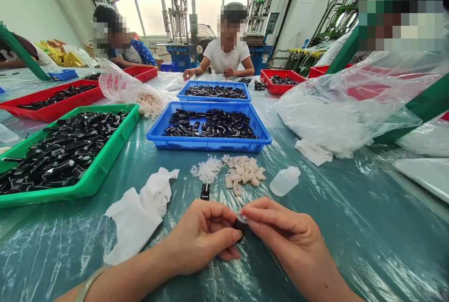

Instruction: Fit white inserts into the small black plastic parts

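at far left a green tray [105,166] is heaped with loose black pieces [66,152], its left end cut off by the picture edge; a red tray [45,115] with similar pieces lies behind it. next come a crumpled white tissue [140,217] on the plastic-covered bench [351,227] and, farther back, a clear bag [119,82] spilling beige lumps [150,104].

in the middle, a near blue tray [210,144] and a far blue tray [213,99] hold more black pieces. before them are a pile of white bits [206,170], one black part [205,192] with its near end hidden by the left hand [206,236], and a cluster of beige blocks [245,171].

the left hand's grip is closed on a black cap-like part [240,224], directly in front of the wearer; fingers cover much of it. the right hand [284,232] has a narrow pinch on a small white piece [242,216] at the part's top. a thin tool seems to run under that hand, mostly hidden.

this one part looks midway through handling, and plenty of bits and blocks are left. which trays hold finished pieces, i cannot tell.

at right stand a translucent bottle [285,181], tipped over, and a bulky clear plastic bag [336,119], its contents blurred by glare.
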Demonstrator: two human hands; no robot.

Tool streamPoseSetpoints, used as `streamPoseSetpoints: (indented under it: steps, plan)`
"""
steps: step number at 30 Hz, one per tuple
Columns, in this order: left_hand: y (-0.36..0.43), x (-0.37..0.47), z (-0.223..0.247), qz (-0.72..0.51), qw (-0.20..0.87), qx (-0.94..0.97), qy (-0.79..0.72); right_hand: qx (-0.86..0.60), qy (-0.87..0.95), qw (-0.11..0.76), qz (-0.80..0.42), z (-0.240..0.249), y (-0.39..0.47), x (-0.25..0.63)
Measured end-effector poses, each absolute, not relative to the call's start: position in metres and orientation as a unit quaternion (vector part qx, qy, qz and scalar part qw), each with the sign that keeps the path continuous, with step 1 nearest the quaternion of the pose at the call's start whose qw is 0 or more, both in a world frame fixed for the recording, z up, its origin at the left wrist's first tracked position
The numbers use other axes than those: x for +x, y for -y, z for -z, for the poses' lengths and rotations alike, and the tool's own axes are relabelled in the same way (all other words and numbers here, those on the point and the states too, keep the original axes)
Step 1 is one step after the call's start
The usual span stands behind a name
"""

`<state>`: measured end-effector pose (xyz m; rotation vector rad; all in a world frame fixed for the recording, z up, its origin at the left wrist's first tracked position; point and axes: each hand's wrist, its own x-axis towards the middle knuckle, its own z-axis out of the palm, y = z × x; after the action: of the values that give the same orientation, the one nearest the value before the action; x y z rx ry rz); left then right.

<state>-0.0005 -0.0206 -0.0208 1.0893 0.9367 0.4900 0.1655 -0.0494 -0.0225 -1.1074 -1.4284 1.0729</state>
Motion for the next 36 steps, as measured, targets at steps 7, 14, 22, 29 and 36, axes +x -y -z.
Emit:
streamPoseSetpoints:
  steps: [7,14,22,29,36]
  plan:
    - [0.023,-0.001,0.023,-0.221,0.715,0.519,-0.412,-0.473,0.525,0.516,-0.484,0.03,0.047,0.163]
    - [0.023,-0.001,0.024,-0.219,0.699,0.539,-0.416,-0.479,0.524,0.51,-0.485,0.03,0.048,0.162]
    - [0.023,-0.001,0.02,-0.223,0.699,0.534,-0.42,-0.458,0.632,0.493,-0.385,0.026,0.051,0.162]
    - [0.024,0.0,0.022,-0.232,0.686,0.54,-0.429,-0.468,0.651,0.493,-0.338,0.029,0.052,0.163]
    - [0.022,0.0,0.023,-0.229,0.674,0.555,-0.429,-0.479,0.644,0.485,-0.346,0.031,0.052,0.161]
